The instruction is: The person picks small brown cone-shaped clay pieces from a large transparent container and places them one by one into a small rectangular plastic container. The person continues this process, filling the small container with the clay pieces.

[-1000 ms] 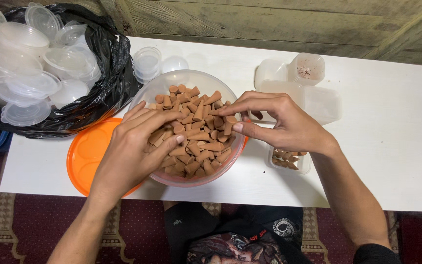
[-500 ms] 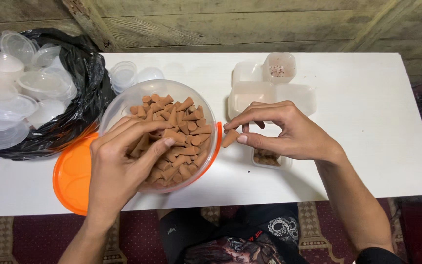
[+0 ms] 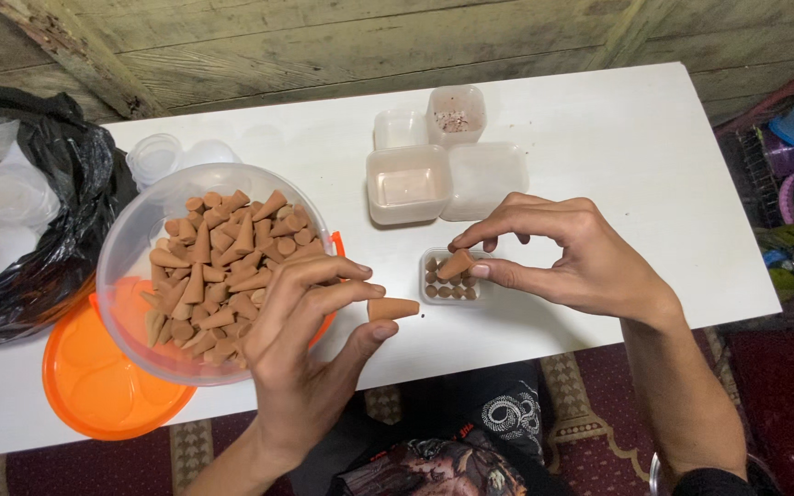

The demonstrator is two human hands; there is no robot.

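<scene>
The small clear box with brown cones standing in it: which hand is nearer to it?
Right. The right hand hovers directly over the small clear box, pinching a cone just above it. The left hand is off to the box's left beside the bowl, with another cone.

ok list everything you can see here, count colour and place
clear round plastic tub: one, left of the table, full of brown cones
orange plastic lid: one, under the tub
brown clay-coloured cones: many, in the tub
small clear plastic box: one, mid-table, cones standing inside
empty clear plastic containers: four, behind the box
black plastic bag: one, far left, holding clear lids
white table: one
left hand: pinching one cone
right hand: pinching one cone above the box
</scene>
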